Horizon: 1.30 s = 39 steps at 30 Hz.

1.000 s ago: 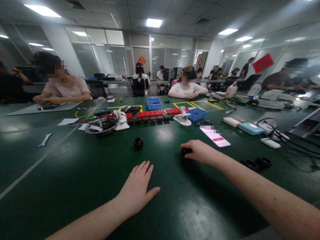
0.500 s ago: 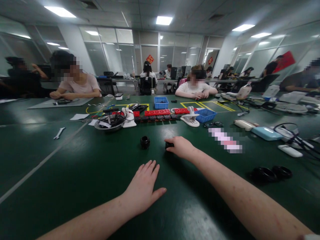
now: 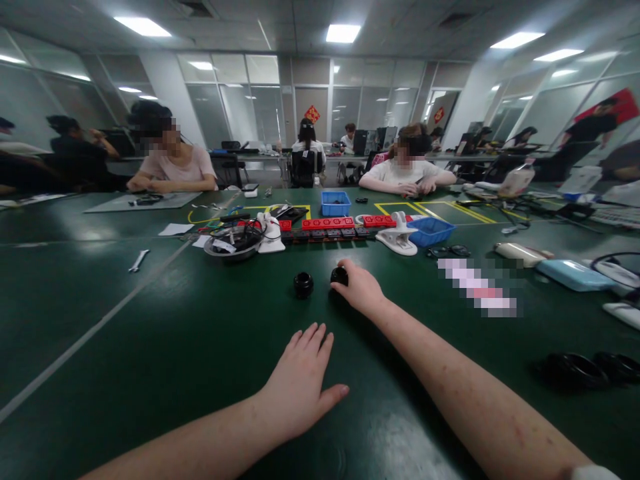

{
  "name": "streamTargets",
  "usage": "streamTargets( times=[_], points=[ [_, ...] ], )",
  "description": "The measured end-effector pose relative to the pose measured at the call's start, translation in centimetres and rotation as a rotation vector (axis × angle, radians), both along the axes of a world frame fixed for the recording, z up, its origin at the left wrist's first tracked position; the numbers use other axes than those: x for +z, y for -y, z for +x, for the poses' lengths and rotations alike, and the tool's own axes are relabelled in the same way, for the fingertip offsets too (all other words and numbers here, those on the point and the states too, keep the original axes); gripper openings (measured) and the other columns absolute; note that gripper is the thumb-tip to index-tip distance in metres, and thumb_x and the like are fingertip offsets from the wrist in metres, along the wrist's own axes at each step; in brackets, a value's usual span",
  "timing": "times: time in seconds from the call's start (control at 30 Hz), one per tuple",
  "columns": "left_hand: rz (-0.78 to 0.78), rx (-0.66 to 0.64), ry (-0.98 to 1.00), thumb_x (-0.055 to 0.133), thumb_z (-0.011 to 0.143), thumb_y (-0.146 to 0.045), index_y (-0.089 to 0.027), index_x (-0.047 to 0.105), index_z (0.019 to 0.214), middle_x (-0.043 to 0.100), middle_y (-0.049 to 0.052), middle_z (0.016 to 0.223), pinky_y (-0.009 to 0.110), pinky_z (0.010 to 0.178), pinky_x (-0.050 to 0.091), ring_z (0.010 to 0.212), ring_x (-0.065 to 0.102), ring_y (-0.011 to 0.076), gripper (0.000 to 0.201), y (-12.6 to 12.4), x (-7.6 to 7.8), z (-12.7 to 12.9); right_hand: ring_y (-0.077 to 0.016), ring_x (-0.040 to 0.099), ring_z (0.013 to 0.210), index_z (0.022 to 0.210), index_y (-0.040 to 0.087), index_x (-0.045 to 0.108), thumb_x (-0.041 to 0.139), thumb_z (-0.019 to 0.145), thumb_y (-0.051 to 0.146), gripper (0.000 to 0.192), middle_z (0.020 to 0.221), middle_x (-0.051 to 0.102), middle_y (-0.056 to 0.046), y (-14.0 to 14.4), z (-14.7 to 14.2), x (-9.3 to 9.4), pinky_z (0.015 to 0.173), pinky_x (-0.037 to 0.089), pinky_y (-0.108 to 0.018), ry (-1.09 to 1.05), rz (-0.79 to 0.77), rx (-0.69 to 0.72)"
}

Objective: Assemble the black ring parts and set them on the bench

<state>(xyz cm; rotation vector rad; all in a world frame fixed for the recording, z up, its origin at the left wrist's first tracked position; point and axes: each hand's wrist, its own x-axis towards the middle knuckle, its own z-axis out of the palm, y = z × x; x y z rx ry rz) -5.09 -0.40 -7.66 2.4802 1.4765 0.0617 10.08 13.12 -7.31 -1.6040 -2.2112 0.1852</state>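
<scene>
My right hand (image 3: 360, 288) reaches out over the green table, thumb and fingers closed around a round black ring-shaped part (image 3: 339, 276). Just left of it stands a similar glossy black ring (image 3: 303, 285), open at the top, a small gap between them. Nearer to me, my left hand (image 3: 303, 377) lies palm down and flat, fingers stretched and thumb apart, with nothing in it. Two larger black rings (image 3: 575, 371) sit at the right by my right forearm.
Behind the rings lie red and black power strips (image 3: 327, 227), a white clamp (image 3: 399, 235), a metal bowl of cables (image 3: 233, 248) and blue bins (image 3: 431, 231). A wrench (image 3: 139, 261) lies left; a light-blue case (image 3: 575, 275) lies right. People sit across the table.
My right hand has brought its black ring left and slightly farther off, closer to the standing ring. My left hand stays flat. The view has swung a little left.
</scene>
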Motion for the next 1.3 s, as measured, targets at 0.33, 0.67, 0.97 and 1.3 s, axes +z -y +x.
streamTargets(
  times=[0.33,0.67,0.97,1.3],
  points=[
    [-0.035,0.0,-0.02,0.049,0.082,-0.05,-0.007,0.032,0.136,0.024,0.017,0.143,0.05,0.105,0.021,0.131,0.021,0.0316,0.071,-0.2,0.2,0.1,-0.0189,0.056,0.091,0.107,0.017,0.049,0.057,0.078,0.029,0.032,0.101,0.059,-0.006,-0.9,0.8,-2.0,0.081,0.043,-0.03,-0.2,0.113,0.142],
    [0.005,-0.012,-0.034,0.048,0.082,-0.05,-0.008,0.033,0.136,0.026,0.017,0.143,0.051,0.104,0.023,0.131,0.023,0.0318,0.07,-0.2,-0.3,0.0,-0.0191,0.054,0.089,0.101,0.017,0.052,0.061,0.072,0.024,0.031,0.096,0.059,-0.006,-1.1,0.8,-2.2,0.081,0.042,-0.032,-0.275,0.118,0.151],
    [-0.012,-0.008,-0.047,0.049,0.082,-0.051,-0.007,0.032,0.136,0.026,0.018,0.142,0.054,0.103,0.025,0.13,0.023,0.0344,0.072,-0.3,-0.2,0.2,-0.0174,0.053,0.091,0.102,0.019,0.051,0.061,0.071,0.022,0.033,0.097,0.056,-0.004,-1.2,1.0,-2.5,0.081,0.042,-0.031,-0.298,0.091,0.16],
    [-0.029,-0.011,-0.079,0.046,0.083,-0.051,-0.007,0.03,0.137,0.024,0.018,0.143,0.055,0.102,0.024,0.131,0.021,0.0346,0.071,-0.4,-0.1,0.3,-0.0207,0.053,0.097,0.114,0.017,0.051,0.059,0.072,0.023,0.042,0.103,0.054,-0.008,-0.8,0.7,-2.6,0.085,0.042,-0.033,-0.294,0.065,0.144]
  ],
)
